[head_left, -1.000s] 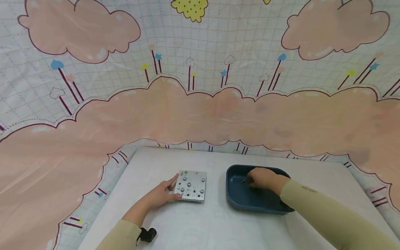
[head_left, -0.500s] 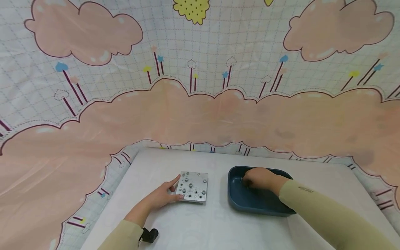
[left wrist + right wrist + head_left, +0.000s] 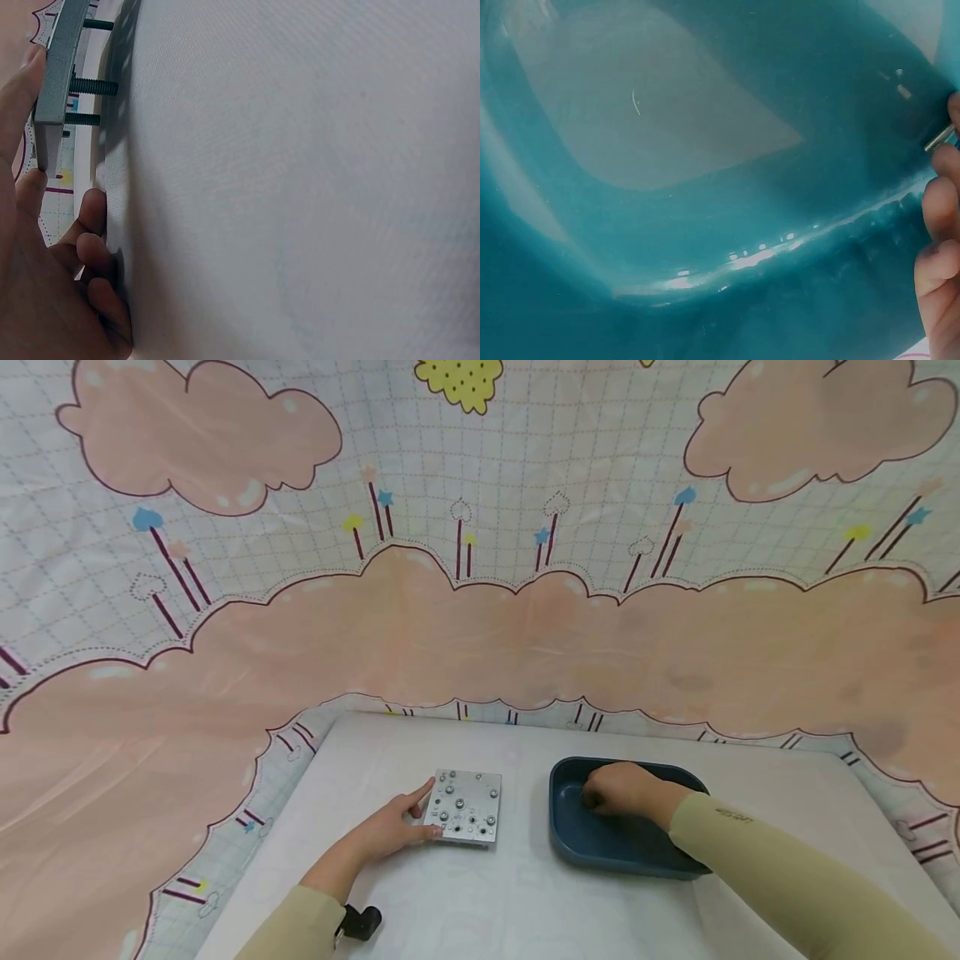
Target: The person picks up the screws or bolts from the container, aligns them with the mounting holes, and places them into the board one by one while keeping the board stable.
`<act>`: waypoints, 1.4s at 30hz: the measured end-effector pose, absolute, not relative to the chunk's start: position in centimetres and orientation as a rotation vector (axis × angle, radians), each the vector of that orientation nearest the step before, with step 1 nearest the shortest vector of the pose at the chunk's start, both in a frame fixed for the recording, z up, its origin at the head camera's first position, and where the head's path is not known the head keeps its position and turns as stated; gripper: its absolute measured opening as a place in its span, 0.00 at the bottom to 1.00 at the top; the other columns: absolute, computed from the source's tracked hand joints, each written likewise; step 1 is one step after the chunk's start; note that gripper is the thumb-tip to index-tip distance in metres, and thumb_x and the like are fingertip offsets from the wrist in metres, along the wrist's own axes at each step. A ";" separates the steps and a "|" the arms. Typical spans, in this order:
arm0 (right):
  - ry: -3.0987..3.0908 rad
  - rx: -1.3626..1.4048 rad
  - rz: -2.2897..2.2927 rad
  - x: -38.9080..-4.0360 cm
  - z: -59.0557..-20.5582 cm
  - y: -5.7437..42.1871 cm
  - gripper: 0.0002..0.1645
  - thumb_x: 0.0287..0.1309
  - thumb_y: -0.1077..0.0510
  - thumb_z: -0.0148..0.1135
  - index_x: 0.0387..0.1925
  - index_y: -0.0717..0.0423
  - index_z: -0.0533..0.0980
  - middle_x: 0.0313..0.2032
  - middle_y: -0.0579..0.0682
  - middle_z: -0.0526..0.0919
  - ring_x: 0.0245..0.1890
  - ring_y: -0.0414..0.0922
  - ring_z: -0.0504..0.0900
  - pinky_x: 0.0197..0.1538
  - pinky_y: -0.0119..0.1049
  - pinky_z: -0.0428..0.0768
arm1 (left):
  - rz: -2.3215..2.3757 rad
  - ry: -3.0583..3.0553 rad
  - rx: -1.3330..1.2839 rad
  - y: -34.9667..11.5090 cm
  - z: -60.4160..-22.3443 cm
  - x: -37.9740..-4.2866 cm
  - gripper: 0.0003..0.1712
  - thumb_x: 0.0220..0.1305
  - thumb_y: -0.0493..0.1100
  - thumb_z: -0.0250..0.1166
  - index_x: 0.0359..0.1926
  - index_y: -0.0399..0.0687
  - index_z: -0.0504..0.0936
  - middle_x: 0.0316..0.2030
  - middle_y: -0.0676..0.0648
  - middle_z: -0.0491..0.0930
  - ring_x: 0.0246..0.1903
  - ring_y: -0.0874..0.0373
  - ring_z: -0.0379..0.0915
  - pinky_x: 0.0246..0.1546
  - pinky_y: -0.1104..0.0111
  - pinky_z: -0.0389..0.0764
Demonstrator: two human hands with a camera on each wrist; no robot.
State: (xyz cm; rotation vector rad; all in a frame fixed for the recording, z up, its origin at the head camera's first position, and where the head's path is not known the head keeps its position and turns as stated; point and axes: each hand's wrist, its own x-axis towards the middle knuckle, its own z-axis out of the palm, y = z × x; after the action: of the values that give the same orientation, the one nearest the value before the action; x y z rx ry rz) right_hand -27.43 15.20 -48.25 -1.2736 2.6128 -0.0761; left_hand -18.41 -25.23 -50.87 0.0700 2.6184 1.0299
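Observation:
My left hand (image 3: 378, 837) grips the left edge of a square silver metal plate (image 3: 472, 785), thumb at its near corner and index finger at its far one. Bolt heads and holes dot the top of the plate. In the left wrist view, threaded bolts (image 3: 96, 87) stick out of the plate's underside, and the other fingers (image 3: 94, 251) curl beneath my palm. My right hand (image 3: 630, 792) is down inside a dark blue plastic bin (image 3: 573, 843) with its fingers curled. Between those fingers the right wrist view shows the end of a thin metal rod (image 3: 939, 139); the rest is hidden.
A white-covered table (image 3: 517, 902) carries the plate and the bin. A black device (image 3: 362, 923) sits at my left wrist. Behind the table hangs a patterned cloth (image 3: 480, 643) with clouds. Small bright specks dot the bin floor (image 3: 727, 127).
My right hand has shifted slightly left inside the bin and turned, so the thin bent metal piece seen earlier at its fingertips no longer shows from above. My left hand stays on the plate.

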 end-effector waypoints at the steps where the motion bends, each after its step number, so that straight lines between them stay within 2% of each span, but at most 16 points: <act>1: 2.612 -1.284 -0.083 -27.4 -48.2 15.2 0.05 0.53 0.57 0.74 0.33 0.48 0.85 0.30 0.39 0.82 0.30 0.35 0.77 0.39 0.37 0.80 | 1.035 2.618 0.068 -25.2 -50.9 -18.4 0.55 0.52 0.63 0.74 0.77 0.64 0.56 0.44 0.48 0.68 0.36 0.54 0.64 0.38 0.61 0.65; 12: 2.620 -1.314 -0.089 -27.4 -48.2 14.8 0.03 0.55 0.58 0.73 0.33 0.49 0.86 0.30 0.40 0.82 0.29 0.36 0.78 0.39 0.37 0.80 | 1.032 2.618 0.066 -25.3 -51.1 -18.5 0.56 0.52 0.63 0.74 0.77 0.64 0.56 0.43 0.48 0.68 0.36 0.54 0.64 0.38 0.61 0.65; 18: 2.617 -1.196 -0.111 -27.5 -48.0 14.8 0.04 0.56 0.58 0.72 0.35 0.49 0.86 0.31 0.40 0.82 0.30 0.36 0.78 0.41 0.38 0.81 | 1.030 2.616 0.068 -25.2 -50.7 -18.5 0.56 0.51 0.63 0.75 0.77 0.64 0.57 0.43 0.48 0.67 0.37 0.54 0.64 0.38 0.61 0.65; 24: 2.621 -1.015 -0.161 -27.3 -46.7 14.8 0.05 0.58 0.57 0.70 0.37 0.46 0.85 0.32 0.37 0.80 0.31 0.37 0.76 0.41 0.39 0.79 | 1.020 2.620 0.064 -25.0 -50.5 -18.4 0.55 0.51 0.63 0.74 0.77 0.64 0.57 0.43 0.48 0.68 0.37 0.54 0.64 0.38 0.61 0.65; 35: 2.650 -1.017 -0.344 -26.8 -44.2 15.0 0.01 0.61 0.56 0.67 0.33 0.48 0.82 0.29 0.36 0.78 0.29 0.37 0.73 0.38 0.37 0.76 | 1.000 2.635 0.067 -25.2 -50.8 -18.3 0.56 0.52 0.63 0.74 0.77 0.62 0.56 0.42 0.48 0.68 0.39 0.53 0.65 0.41 0.59 0.65; 42: 2.654 -0.994 -0.485 -26.2 -43.1 14.4 0.03 0.63 0.57 0.66 0.37 0.50 0.83 0.29 0.36 0.77 0.30 0.37 0.73 0.37 0.36 0.76 | 0.997 2.644 0.074 -25.1 -50.8 -18.4 0.56 0.52 0.63 0.74 0.77 0.63 0.56 0.42 0.48 0.68 0.38 0.54 0.65 0.40 0.60 0.65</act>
State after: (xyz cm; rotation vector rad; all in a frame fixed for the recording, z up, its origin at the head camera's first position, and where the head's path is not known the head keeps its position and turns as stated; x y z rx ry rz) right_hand -26.21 14.39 -43.11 -0.9939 2.6540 -0.4850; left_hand -18.39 -25.13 -50.80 0.0735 2.6439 0.9970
